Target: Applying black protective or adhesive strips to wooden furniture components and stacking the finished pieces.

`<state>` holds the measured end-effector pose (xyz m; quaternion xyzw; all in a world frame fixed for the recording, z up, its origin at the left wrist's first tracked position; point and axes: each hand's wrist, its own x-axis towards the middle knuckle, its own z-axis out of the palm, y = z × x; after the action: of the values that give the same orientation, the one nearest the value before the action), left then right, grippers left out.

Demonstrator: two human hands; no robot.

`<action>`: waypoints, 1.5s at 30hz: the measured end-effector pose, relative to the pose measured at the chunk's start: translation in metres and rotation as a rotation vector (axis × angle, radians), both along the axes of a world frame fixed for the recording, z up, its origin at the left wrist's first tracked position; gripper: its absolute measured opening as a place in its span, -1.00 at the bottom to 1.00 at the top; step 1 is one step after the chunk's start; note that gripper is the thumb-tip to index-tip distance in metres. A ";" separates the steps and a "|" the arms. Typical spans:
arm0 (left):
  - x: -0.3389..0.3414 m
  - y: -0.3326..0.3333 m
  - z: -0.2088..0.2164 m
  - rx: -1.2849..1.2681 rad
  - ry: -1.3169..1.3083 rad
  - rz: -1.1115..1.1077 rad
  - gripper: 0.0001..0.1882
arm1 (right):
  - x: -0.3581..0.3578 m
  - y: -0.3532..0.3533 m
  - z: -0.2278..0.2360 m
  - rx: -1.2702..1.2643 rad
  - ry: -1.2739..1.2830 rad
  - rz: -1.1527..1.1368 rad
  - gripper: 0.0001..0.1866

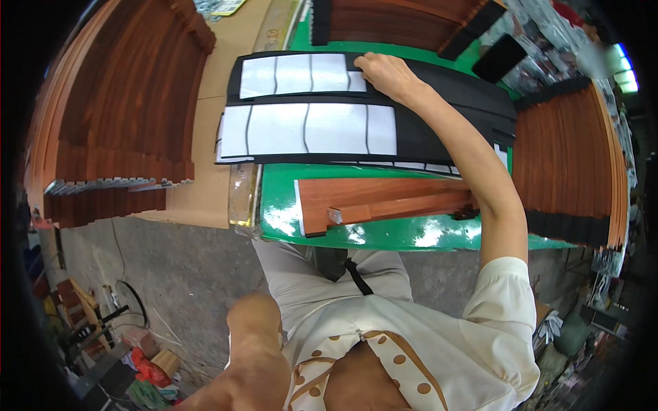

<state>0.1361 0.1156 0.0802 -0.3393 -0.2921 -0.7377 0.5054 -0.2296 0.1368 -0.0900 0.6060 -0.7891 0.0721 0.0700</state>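
My right hand reaches across the table, its fingers curled in a pinch over a black sheet. Whatever is between the fingertips is hidden. Beside them ends the upper row of white rectangular pieces, with a shorter white piece showing at its right end. A second, longer white row lies nearer to me on black backing. Of my left arm only a bent, bare part shows low in view, and the hand does not appear. Below my right forearm rest reddish-brown wooden pieces.
Tall stacks of brown wooden boards stand on the left, on the right and at the back. A dark phone-like slab lies at the back right, near clear plastic packets. The green tabletop has its edge just before my lap.
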 end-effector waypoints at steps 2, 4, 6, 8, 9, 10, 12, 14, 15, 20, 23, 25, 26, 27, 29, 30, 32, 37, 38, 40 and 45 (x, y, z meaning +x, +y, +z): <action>0.005 -0.009 -0.004 -0.005 -0.027 -0.006 -0.69 | -0.001 -0.009 -0.004 0.017 0.009 0.011 -0.90; 0.009 -0.023 -0.010 -0.030 0.111 -0.302 -0.48 | -0.003 -0.015 -0.007 0.061 0.086 0.022 -0.91; -0.008 -0.039 -0.019 -0.028 -0.065 0.078 -0.52 | -0.006 -0.019 -0.010 0.081 0.125 0.040 -0.92; -0.065 -0.064 -0.050 -0.483 -0.804 0.569 -0.71 | -0.012 -0.011 -0.018 0.087 0.235 0.105 -0.92; -0.087 -0.078 -0.062 -0.721 -1.188 0.845 -0.76 | -0.009 -0.016 -0.017 0.080 0.259 0.143 -0.92; -0.110 -0.094 -0.084 -0.830 -1.285 0.771 -0.73 | -0.006 -0.019 -0.016 0.073 0.259 0.154 -0.92; -0.155 -0.115 -0.150 -1.154 -1.183 1.101 -0.72 | -0.006 -0.020 -0.016 0.070 0.244 0.168 -0.91; -0.170 -0.117 -0.172 -1.271 -1.285 1.082 -0.74 | -0.009 -0.018 -0.023 0.044 0.257 0.171 -0.91; -0.172 -0.119 -0.178 -1.375 -1.398 1.028 -0.74 | -0.009 -0.019 -0.023 0.057 0.269 0.165 -0.91; -0.170 -0.120 -0.191 -1.416 -1.429 1.046 -0.73 | -0.012 -0.023 -0.019 0.033 0.265 0.146 -0.91; -0.171 -0.121 -0.189 -1.347 -1.496 0.958 -0.73 | -0.017 -0.023 -0.001 -0.136 -0.253 -0.185 -0.84; -0.172 -0.122 -0.186 -1.101 -1.329 1.026 -0.77 | -0.007 -0.014 0.016 -0.201 -0.405 -0.205 -0.82; -0.169 -0.121 -0.177 -1.102 -1.324 1.035 -0.77 | 0.003 -0.009 0.025 -0.257 -0.567 -0.222 -0.80; -0.166 -0.117 -0.167 -0.882 -1.302 0.944 -0.79 | 0.013 -0.006 0.031 -0.296 -0.511 -0.143 -0.76; -0.151 -0.103 -0.136 -0.566 -1.322 0.694 -0.79 | 0.054 0.008 0.063 -0.366 -0.462 0.011 -0.80; -0.144 -0.093 -0.119 -0.570 -1.320 0.694 -0.79 | 0.070 0.016 0.073 -0.414 -0.418 0.106 -0.82; -0.129 -0.073 -0.098 -0.560 -1.406 0.561 -0.77 | 0.097 0.030 0.078 -0.471 -0.246 0.249 -0.85; -0.098 -0.047 -0.086 -0.546 -1.325 0.452 -0.90 | 0.144 0.064 0.089 -0.550 0.025 0.316 -0.84; -0.093 -0.044 -0.087 -0.499 -1.308 0.437 -0.89 | 0.150 0.071 0.092 -0.532 -0.037 0.305 -0.84; -0.079 -0.038 -0.081 -0.546 -1.297 0.411 -0.89 | 0.161 0.082 0.102 -0.514 -0.100 0.288 -0.84; -0.051 -0.026 -0.074 -0.706 -1.163 0.522 -0.80 | 0.181 0.105 0.117 -0.452 -0.480 0.261 -0.80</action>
<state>0.0851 0.0900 0.0063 0.0457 -0.8055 -0.5157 0.2883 -0.0490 0.2415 0.0273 0.6366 -0.6631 0.3937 0.0050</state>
